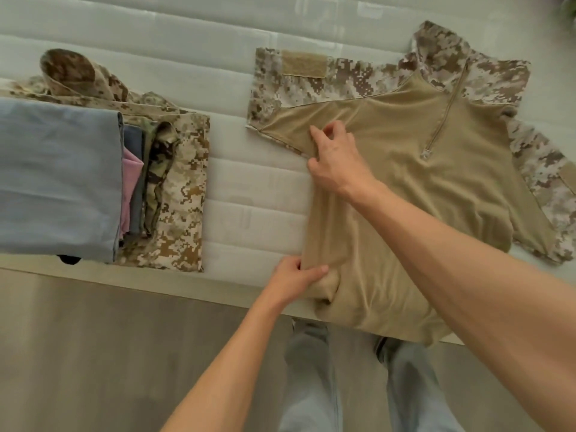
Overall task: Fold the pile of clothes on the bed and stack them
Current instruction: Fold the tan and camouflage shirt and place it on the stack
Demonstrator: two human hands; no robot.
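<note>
A tan shirt (420,194) with camouflage sleeves and a short neck zip lies spread face up on the white bed (255,210), its hem hanging over the near edge. My right hand (335,154) pinches the tan cloth at the shirt's left side, just below the armpit. My left hand (296,280) grips the same side edge near the hem, with the cloth bunched under the thumb. To the left sits a stack of folded clothes (59,179): a grey-blue piece on top, pink, grey and camouflage layers showing at its right edge.
A camouflage garment (184,194) lies under the stack and sticks out to the right and behind it. A wooden floor (93,344) runs below the bed's near edge. My legs in light jeans (308,378) stand against the bed.
</note>
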